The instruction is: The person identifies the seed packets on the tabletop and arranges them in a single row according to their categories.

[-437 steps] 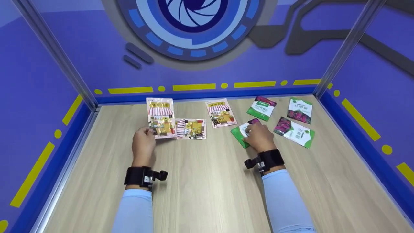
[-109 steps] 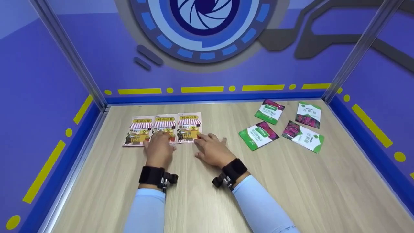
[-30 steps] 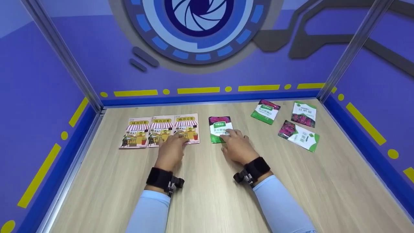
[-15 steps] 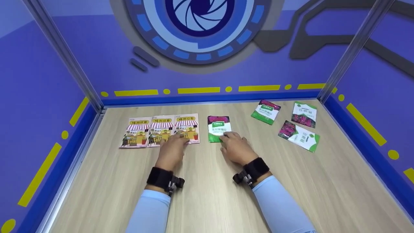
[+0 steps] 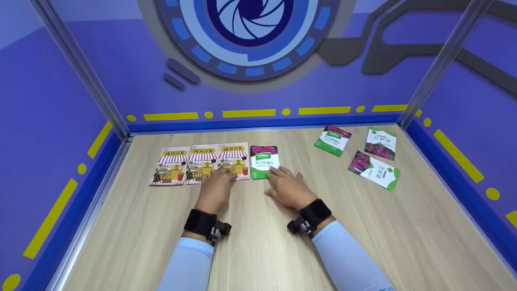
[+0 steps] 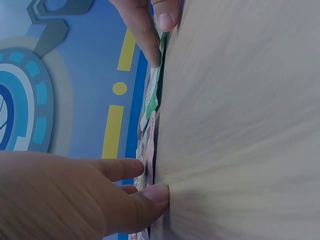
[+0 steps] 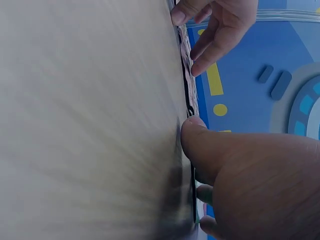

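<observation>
Three pink seed packets with a striped shop awning stand side by side on the table: a left one, a middle one and a right one. My left hand rests its fingertips on the lower edges of the middle and right ones. Just right of the row lies a green-and-white seed packet with purple flowers, upright and close against the right pink packet. The fingers of my right hand press on its lower right corner. In the left wrist view, this green packet lies flat under a right fingertip.
Three more flower seed packets lie to the right: a tilted one, an upside-down one and a sideways one. Purple-blue walls with metal corner posts enclose the wooden table at the back and sides.
The green packet has slid left with my right hand, up to the pink row. My left hand stays put. Earlier, the pink packets were lined up and the green one was brought from the right group.
</observation>
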`<state>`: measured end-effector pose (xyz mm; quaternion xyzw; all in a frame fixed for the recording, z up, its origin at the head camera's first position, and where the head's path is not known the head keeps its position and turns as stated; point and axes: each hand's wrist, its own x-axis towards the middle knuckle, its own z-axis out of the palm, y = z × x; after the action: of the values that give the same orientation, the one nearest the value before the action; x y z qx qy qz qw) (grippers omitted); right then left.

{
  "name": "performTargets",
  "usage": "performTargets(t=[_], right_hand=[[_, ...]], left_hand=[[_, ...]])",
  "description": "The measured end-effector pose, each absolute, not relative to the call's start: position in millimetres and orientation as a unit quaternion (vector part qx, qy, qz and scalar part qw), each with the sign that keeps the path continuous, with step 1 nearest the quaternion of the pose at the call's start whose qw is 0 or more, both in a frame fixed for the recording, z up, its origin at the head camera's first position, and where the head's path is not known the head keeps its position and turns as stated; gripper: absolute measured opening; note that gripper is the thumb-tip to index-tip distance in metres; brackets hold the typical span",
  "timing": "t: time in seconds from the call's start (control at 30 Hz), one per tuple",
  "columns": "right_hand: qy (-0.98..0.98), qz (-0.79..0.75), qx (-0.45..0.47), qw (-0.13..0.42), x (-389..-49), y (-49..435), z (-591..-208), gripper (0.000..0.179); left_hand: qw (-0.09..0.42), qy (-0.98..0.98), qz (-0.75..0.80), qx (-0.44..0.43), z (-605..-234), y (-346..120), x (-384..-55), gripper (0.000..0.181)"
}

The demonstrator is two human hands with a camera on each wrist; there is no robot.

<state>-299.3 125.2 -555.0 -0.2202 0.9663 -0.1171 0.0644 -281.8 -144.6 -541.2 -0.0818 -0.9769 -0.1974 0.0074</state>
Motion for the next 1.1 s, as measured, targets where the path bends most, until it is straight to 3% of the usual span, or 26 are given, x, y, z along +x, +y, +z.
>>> performTargets(t=[1.1], right_hand=[[0.965, -0.124, -0.217, 0.082, -298.4, 121.8, -554.1, 0.072]], left_hand=[[0.013, -0.975, -0.207, -0.077, -542.1, -144.8, -280.0, 0.032]])
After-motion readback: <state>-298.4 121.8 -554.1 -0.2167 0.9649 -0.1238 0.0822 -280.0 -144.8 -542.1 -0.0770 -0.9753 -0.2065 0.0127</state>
